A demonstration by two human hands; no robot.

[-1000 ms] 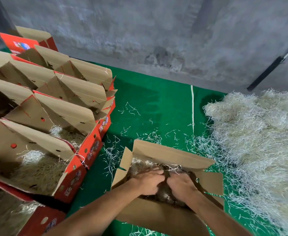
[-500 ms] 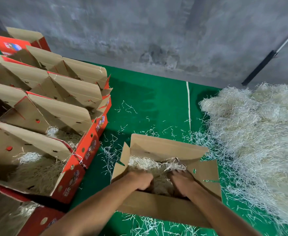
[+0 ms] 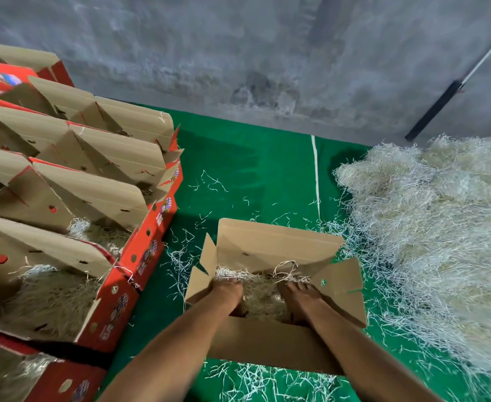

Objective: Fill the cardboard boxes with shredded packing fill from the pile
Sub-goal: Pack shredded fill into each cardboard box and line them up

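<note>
Box: the box [image 3: 279,248] sat open on the green mat [image 3: 253,169] before me, part filled.
Fill: soft, light, springy; best gathered in loose armfuls.
Pile: the pile [image 3: 441,227] lay right of it.
Hands: left hand [image 3: 227,291] and right hand [image 3: 302,294] pressed fill [image 3: 263,298] down inside; finger curl hidden.

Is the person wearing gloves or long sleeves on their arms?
No. The left hand and the right hand are bare, with no gloves. Both forearms are uncovered right to the bottom of the picture, so no sleeves show. No watch, bracelet or ring is visible.
</note>
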